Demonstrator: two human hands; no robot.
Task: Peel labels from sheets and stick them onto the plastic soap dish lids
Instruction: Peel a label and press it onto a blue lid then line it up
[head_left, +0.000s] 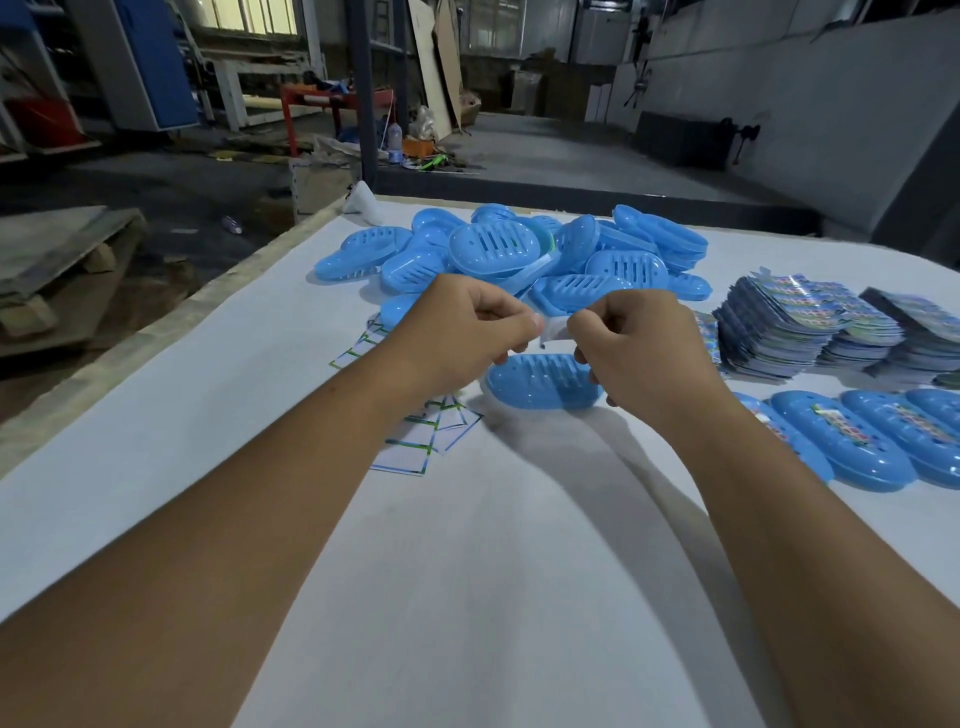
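Observation:
Both hands are raised over the white table (260, 467), side by side. My left hand (462, 332) and my right hand (639, 348) each pinch an end of a small white label sheet (556, 330) held between them. Directly below lies one blue plastic soap dish lid (540, 382) on the table. A heap of unlabelled blue lids (519, 254) lies behind the hands. Whether the label is coming off its backing is hidden by the fingers.
Stacks of colourful label sheets (810, 322) stand at the right. A row of labelled blue lids (883, 441) lies at the right front. Used white backing papers (426, 436) are scattered left of the single lid. The table's left edge (156, 332) drops to the workshop floor.

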